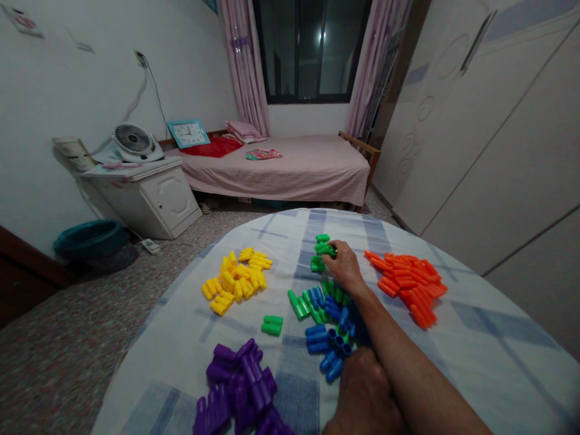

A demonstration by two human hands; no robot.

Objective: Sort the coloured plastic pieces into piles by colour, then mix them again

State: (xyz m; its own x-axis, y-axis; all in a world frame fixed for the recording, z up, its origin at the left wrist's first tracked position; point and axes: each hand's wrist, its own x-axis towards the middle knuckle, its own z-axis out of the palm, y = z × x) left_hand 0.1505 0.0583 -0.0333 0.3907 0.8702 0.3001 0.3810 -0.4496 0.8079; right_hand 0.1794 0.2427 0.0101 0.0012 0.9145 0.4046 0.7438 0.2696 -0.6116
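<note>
In the head view, the right hand (345, 264) reached across the worktop (475, 344) and its fingers closed on green plastic caps (322, 249) at the far pile. The left hand (362, 393) rested near the blue caps (328, 344); whether it held anything, I could not tell. The forearm lay over the mixed green and blue caps, so it could easily push them toward the orange caps (408, 287).

Home bedroom, bed (290, 166), curtains (244, 60), wardrobe (475, 121)
</note>
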